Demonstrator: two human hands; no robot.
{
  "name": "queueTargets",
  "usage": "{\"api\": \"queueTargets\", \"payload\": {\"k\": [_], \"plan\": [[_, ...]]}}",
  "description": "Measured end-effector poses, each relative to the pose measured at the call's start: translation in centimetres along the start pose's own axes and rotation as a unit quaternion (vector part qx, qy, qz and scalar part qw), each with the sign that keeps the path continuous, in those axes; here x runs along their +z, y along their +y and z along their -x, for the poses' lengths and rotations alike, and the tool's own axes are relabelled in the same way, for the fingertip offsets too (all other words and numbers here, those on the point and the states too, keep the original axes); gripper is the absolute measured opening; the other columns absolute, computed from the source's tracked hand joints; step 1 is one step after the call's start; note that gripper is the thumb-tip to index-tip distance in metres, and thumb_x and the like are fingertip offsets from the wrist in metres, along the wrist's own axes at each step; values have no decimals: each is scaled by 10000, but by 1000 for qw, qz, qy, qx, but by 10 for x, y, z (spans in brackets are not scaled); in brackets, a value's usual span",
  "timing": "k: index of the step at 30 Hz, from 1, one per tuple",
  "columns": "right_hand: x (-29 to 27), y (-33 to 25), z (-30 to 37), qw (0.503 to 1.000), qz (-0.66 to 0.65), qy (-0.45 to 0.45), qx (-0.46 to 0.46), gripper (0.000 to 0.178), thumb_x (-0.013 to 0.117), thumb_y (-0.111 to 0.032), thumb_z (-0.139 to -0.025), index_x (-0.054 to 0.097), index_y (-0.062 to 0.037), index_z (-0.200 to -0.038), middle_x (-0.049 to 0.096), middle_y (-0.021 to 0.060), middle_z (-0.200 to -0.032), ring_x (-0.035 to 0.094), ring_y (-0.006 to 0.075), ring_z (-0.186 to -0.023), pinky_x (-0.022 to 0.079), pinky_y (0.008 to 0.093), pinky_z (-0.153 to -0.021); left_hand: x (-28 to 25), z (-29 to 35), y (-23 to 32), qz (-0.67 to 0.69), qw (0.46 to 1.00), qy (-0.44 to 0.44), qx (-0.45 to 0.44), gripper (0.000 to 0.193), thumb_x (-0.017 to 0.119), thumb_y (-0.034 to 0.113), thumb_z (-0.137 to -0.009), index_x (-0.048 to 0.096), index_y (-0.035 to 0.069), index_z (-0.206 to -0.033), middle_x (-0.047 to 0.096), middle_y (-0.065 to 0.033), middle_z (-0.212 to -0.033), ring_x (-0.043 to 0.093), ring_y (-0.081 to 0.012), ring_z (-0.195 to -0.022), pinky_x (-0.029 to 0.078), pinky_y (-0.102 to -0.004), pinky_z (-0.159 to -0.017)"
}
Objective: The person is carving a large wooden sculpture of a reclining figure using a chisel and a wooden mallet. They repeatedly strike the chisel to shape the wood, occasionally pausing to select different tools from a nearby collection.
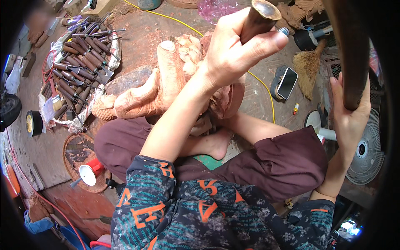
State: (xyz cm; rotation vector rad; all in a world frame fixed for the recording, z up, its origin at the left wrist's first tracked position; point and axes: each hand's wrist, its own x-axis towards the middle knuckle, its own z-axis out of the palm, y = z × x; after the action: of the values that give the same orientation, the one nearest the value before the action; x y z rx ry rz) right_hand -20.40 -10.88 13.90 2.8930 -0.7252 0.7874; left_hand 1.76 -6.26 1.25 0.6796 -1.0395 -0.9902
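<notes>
My left hand (231, 56) is raised above the carving, wrapped round a dark wooden-handled chisel (258, 21). The handle's pale, flared butt points up, and its blade is hidden beneath the hand. Off to the right, my right hand (352, 118) grips a long dark wooden mallet (354, 62) that rises toward the top edge, out of the picture. Between my crossed legs and in front of them lies a reddish wood carving (166, 83), with rounded, finger-like shapes on its left. My left forearm covers part of it.
At the left, a sack-lined basket (116, 50) holds many wooden-handled chisels. A red-and-white cup (88, 174) stands by a round board (68, 156). Rightward are a phone (287, 83), a straw brush (309, 68), a lighter (296, 109) and a fan (368, 146). A yellow cord (266, 89) crosses the floor.
</notes>
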Motion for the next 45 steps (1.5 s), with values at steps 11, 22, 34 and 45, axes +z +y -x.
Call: {"api": "queueTargets", "payload": {"k": [11,22,34,45], "plan": [[17,1,13,996,-34,-23,75,471,645,64,-840,533,6,-1293,648,124,-1158,620,201,-1082,467,306,-927,32,22,20,-44,977,150,142,379,619,238,-935,454,15,-1193,594,-117,-1052,582,-204,-973,435,-345,-839],[10,19,51,993,-67,31,88,595,600,82,-855,346,81,-1393,508,30,-861,499,103,-771,426,250,-800,65,36,-44,-307,872,92,371,458,682,495,-733,655,143,-1025,441,-17,-674,535,-195,-535,422,-327,-461],[13,32,66,999,-27,14,-38,456,590,33,-905,407,75,-1320,542,76,-864,520,134,-789,441,285,-802,54,36,-47,-264,866,152,397,385,772,438,-636,569,144,-782,442,-5,-626,542,-184,-518,396,-329,-439],[7,67,81,991,-111,-37,69,507,666,-52,-848,494,41,-1315,582,138,-1276,545,239,-1202,399,377,-1046,75,38,-42,-336,881,173,283,396,781,353,-644,541,128,-864,528,-46,-715,612,-222,-610,485,-347,-526]]}}
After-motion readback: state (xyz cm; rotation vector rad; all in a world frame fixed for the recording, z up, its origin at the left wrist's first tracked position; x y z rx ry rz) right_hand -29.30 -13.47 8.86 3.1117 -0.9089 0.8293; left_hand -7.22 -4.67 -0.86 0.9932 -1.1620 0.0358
